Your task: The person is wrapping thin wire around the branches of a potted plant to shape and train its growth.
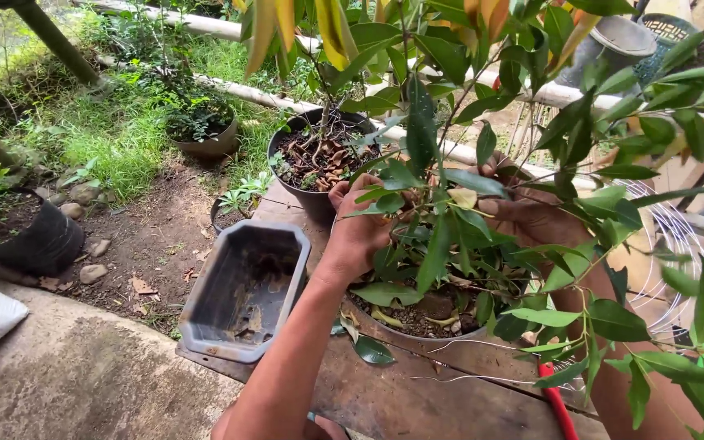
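Observation:
A leafy potted plant stands in a round pot of soil on a worn wooden table. My left hand is closed around stems and leaves on the plant's left side. Reaching in from the right, my right hand is largely covered by foliage, and its fingers seem to hold a stem; the grip itself is hidden. Both forearms reach up from the bottom of the frame.
An empty grey rectangular planter sits on the table's left end. Behind it stands a black pot with dry leaves. Red-handled shears lie at lower right. More pots and stones rest on the ground at left.

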